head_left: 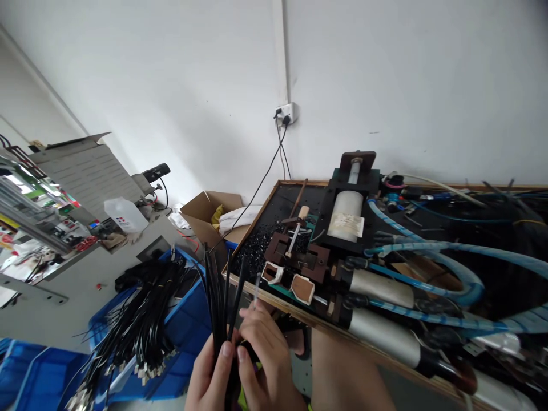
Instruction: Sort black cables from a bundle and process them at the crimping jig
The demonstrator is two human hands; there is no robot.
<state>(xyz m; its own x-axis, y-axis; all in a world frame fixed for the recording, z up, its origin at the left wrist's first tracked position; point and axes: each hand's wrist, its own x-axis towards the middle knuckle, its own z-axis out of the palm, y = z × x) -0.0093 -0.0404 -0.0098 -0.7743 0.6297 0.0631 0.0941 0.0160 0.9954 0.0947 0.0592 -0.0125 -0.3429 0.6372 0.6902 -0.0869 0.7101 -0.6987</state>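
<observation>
My left hand (208, 374) is closed round a bundle of flat black cables (220, 305), whose ends stick up and fan out slightly. Beside it, my right hand (268, 359) has its thumb and fingers closed at the same bundle, near the rightmost strand. A thin, pale, blurred strip (257, 290) rises just above the right fingers; I cannot make out what it is. The lower part of the bundle is hidden by both hands. In front of them is a bench fixture with brown clamp blocks (314, 262) and two padded tan pieces (303, 288).
A blue bin (188, 319) at the left holds many black cables with metal connectors (148, 365). Behind it stands an open cardboard box (199, 212). Pneumatic cylinders (383, 337) and blue-wrapped hoses (458, 248) fill the wood-edged bench at the right. Black scraps (257, 245) lie beside the clamp.
</observation>
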